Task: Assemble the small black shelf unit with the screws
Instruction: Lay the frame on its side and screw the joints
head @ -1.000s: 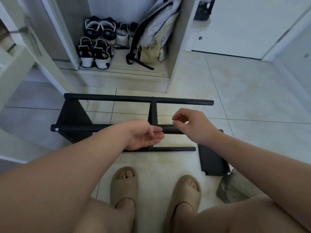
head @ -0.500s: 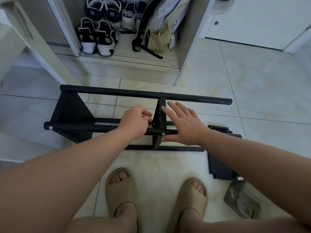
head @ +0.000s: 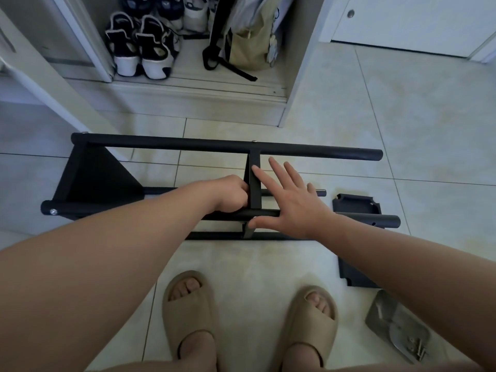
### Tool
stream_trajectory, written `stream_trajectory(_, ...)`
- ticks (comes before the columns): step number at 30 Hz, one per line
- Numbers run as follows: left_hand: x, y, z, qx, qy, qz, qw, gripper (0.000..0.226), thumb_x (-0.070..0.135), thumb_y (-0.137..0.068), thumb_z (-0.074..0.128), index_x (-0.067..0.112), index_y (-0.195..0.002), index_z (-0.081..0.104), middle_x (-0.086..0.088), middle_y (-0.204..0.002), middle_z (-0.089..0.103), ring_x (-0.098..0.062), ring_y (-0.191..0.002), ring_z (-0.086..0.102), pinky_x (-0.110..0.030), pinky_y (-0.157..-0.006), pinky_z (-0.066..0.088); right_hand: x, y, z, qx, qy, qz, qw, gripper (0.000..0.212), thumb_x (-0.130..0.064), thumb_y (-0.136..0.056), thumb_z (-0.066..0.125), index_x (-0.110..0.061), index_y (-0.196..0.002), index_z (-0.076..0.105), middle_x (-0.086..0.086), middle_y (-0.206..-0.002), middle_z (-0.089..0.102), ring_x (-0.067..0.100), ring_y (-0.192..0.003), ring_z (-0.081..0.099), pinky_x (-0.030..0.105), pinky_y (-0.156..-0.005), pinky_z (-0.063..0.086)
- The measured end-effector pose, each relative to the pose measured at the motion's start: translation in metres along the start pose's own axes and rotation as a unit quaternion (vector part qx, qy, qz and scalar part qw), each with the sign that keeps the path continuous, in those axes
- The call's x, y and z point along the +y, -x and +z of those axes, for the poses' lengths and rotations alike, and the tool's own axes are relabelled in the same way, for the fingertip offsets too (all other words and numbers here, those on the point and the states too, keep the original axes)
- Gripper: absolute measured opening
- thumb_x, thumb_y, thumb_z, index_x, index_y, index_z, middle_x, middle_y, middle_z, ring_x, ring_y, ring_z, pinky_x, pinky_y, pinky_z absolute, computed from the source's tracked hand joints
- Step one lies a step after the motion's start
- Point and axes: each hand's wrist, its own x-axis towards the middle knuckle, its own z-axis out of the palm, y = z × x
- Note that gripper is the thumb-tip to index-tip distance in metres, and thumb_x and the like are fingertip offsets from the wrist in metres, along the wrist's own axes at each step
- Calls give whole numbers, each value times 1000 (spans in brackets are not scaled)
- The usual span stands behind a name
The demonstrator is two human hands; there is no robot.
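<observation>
Flatly, fingers [head: 279,171] of right hand [head: 294,208] cross shelf unit [head: 171,144].

I can read nothing here. There is no legible word, number or brand on the black shelf frame [head: 188,146] across the middle. The sneakers [head: 139,49] and the bag [head: 249,47] at the top show none either, nor does the clear packet [head: 397,331] at lower right.

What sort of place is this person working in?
Probably a home entryway: a tiled floor, sneakers and a bag stowed in a low open cupboard, and a white door beside it.
</observation>
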Motion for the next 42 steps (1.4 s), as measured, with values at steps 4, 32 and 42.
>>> stream_trajectory(4,7,2,8,-26,20,-7,999,26,7,-85,58,21,-98,75,-8,-98,72,-28,-98,65,-39,-93,53,5,15,3,4,-5,12,1000,108,-98,-63,38,-60,-148,-17,-18,-165,-21,17,-154,-19,71,-116,18)
stream_trajectory(32,5,-12,31,2,70,3,998,19,15,-88,66,21,-71,71,0,-67,65,-18,-66,56,-27,-65,42,23,23,9,43,108,-15,993,118,-102,-61,24,-45,-154,-22,9,-164,-32,31,-150,-30,67,-118,-12)
stream_trajectory(42,5,-15,28,-44,120,-2,992,17,8,-82,65,19,-72,74,7,-53,63,-6,-44,54,-16,-49,40,24,18,2,12,70,21,997,140,-108,-45,33,-42,-153,-28,5,-159,-42,26,-146,-39,62,-115,-19)
